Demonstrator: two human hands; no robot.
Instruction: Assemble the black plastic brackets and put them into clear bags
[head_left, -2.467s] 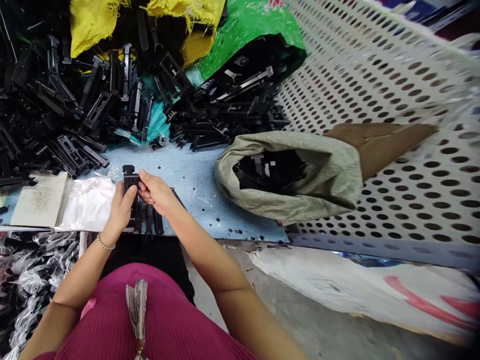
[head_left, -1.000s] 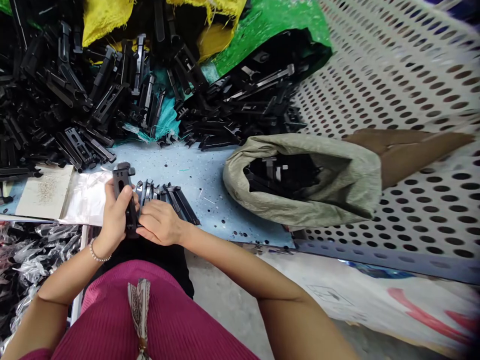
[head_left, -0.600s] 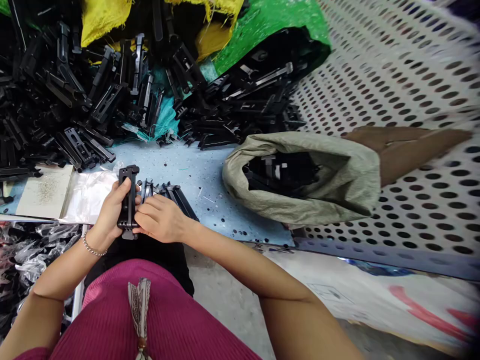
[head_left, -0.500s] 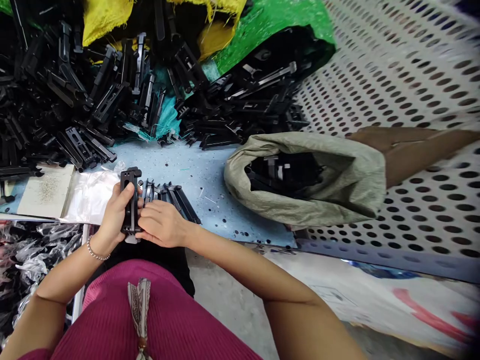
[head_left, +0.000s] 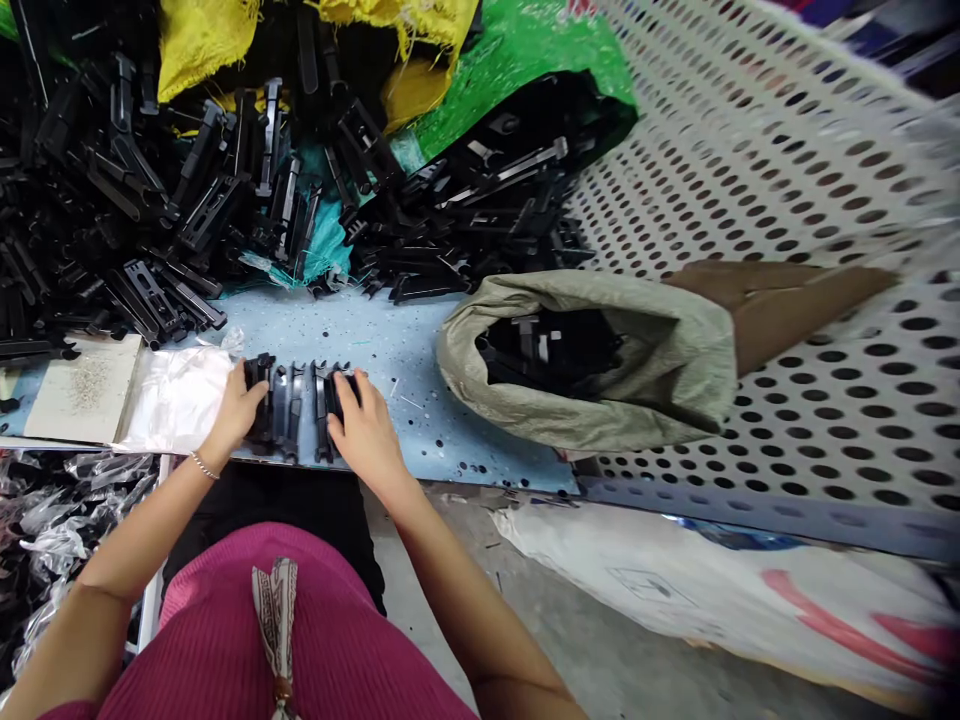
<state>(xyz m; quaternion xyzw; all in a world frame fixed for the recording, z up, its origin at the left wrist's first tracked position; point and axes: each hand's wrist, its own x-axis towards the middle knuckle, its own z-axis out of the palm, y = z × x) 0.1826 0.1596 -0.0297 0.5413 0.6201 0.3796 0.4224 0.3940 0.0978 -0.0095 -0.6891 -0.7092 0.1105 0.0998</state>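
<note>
A short row of black plastic parts (head_left: 296, 408) lies side by side at the near edge of the blue table (head_left: 390, 340). My left hand (head_left: 238, 412) presses against the row's left end, its fingers curled round the outermost part. My right hand (head_left: 362, 430) lies on the row's right end with its fingers bent over the parts. Both hands squeeze the row between them.
A big heap of the same black parts (head_left: 112, 200) fills the back left on yellow (head_left: 196, 45) and green sacks (head_left: 525, 55). A grey sack (head_left: 637, 380) holding more parts lies to the right. Clear bags (head_left: 176, 400) and a card (head_left: 82, 385) lie left; a perforated white panel (head_left: 787, 200) stands right.
The part that my left hand held upright now lies at the left end of the row. My right hand has moved from beside that part to the row's right end.
</note>
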